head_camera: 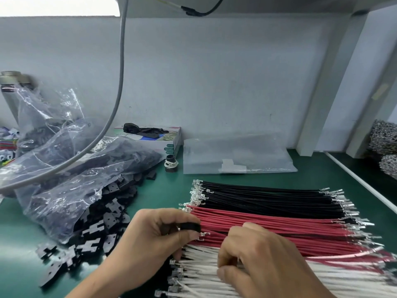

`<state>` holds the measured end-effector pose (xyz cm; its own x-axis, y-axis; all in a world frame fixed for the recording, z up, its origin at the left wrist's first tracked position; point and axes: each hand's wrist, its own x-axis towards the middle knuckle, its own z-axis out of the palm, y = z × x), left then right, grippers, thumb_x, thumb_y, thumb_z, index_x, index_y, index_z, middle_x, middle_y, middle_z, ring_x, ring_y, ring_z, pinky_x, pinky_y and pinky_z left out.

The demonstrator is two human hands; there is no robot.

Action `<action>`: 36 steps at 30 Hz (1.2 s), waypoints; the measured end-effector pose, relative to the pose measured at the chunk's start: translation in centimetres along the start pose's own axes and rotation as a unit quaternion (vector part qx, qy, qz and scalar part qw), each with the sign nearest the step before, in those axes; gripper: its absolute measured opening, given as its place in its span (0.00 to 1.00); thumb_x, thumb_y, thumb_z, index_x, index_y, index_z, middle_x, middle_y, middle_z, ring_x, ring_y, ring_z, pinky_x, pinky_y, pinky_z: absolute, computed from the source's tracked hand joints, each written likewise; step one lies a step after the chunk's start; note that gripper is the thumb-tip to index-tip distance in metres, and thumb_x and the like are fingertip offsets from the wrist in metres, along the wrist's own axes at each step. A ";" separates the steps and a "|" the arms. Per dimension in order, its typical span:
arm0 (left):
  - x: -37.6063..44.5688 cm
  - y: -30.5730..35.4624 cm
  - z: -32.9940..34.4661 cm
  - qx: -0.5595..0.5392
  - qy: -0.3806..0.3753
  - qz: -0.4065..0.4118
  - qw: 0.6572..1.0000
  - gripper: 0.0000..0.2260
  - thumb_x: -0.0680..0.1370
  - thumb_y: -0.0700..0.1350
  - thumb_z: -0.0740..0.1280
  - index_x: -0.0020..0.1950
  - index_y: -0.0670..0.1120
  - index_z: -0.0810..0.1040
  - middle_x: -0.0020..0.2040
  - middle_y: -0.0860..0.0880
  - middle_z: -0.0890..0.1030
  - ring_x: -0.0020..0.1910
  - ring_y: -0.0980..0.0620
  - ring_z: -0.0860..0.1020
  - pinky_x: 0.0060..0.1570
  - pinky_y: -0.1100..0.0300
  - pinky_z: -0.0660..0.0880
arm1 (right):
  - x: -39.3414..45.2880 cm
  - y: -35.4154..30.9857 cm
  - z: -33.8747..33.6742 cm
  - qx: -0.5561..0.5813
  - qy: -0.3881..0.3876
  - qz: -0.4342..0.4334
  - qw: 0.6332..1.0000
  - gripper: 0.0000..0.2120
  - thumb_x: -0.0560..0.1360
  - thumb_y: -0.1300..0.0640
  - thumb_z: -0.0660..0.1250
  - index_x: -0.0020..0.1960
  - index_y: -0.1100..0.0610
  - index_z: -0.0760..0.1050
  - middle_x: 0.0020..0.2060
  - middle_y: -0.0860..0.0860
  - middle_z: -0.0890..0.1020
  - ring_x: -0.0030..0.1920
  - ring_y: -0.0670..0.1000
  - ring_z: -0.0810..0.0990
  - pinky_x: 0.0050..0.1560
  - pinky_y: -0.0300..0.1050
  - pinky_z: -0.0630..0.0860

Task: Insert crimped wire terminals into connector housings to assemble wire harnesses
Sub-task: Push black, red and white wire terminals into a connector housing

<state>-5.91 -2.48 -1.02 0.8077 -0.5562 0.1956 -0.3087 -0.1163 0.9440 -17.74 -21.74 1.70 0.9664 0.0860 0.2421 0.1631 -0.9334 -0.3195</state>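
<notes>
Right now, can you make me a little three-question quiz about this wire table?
1. True or false: the red wires lie between the black wires and the white wires.
2. What does the left hand hold? A) a black connector housing B) scissors C) a white wire
3. Fill in: the loose black housings spill from a clear plastic ____.

Key:
1. True
2. A
3. bag
</notes>
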 end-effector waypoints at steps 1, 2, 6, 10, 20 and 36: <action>0.0 0.1 0.0 -0.004 -0.001 -0.001 1.000 0.08 0.71 0.47 0.80 0.49 0.53 0.89 0.37 0.46 0.86 0.28 0.52 0.80 0.32 0.62 0.77 | 0.0 0.0 -0.2 0.005 0.004 0.003 1.000 0.09 0.76 0.42 0.64 0.54 0.44 0.74 0.53 0.41 0.75 0.52 0.40 0.70 0.49 0.32 0.69; 0.0 0.2 0.0 -0.005 -0.001 -0.001 1.000 0.08 0.70 0.46 0.79 0.48 0.52 0.89 0.36 0.46 0.86 0.28 0.52 0.80 0.32 0.62 0.77 | 0.0 0.1 -0.5 0.014 0.008 0.011 1.000 0.09 0.76 0.42 0.65 0.54 0.43 0.73 0.54 0.38 0.75 0.53 0.39 0.71 0.49 0.31 0.69; 0.2 0.5 0.1 -0.054 -0.006 -0.018 0.998 0.09 0.69 0.42 0.78 0.48 0.48 0.89 0.41 0.44 0.88 0.36 0.52 0.84 0.37 0.63 0.80 | 0.2 0.6 -2.1 0.125 0.004 0.069 0.990 0.10 0.72 0.45 0.74 0.49 0.33 0.77 0.45 0.30 0.79 0.48 0.36 0.78 0.48 0.35 0.75; 0.2 0.7 0.1 -0.070 -0.002 -0.022 0.997 0.08 0.70 0.38 0.78 0.48 0.46 0.89 0.37 0.43 0.87 0.30 0.52 0.81 0.29 0.67 0.76 | 0.3 1.1 -2.3 0.184 -0.009 0.088 0.979 0.14 0.69 0.52 0.80 0.44 0.32 0.81 0.41 0.34 0.82 0.44 0.40 0.81 0.46 0.36 0.77; 0.0 1.5 -0.5 -0.106 0.038 -0.032 0.993 0.13 0.67 0.48 0.78 0.50 0.49 0.89 0.41 0.40 0.87 0.31 0.49 0.81 0.25 0.62 0.73 | 0.1 1.3 -2.0 0.086 0.167 0.010 0.982 0.05 0.76 0.46 0.70 0.48 0.35 0.82 0.42 0.41 0.78 0.37 0.44 0.79 0.33 0.35 0.72; -0.3 1.5 -0.5 -0.130 0.005 -0.034 0.991 0.13 0.69 0.45 0.79 0.52 0.45 0.89 0.36 0.42 0.86 0.30 0.49 0.81 0.28 0.61 0.76 | 0.3 0.8 -1.2 -0.055 0.345 -0.071 0.934 0.04 0.71 0.54 0.74 0.38 0.51 0.85 0.32 0.46 0.75 0.29 0.49 0.71 0.24 0.41 0.70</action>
<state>-6.35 -2.13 0.46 0.8279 -0.5453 0.1314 -0.1149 0.0643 0.9913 -17.59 -22.88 2.64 0.5731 0.0023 0.8195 0.2214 -0.9633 -0.1521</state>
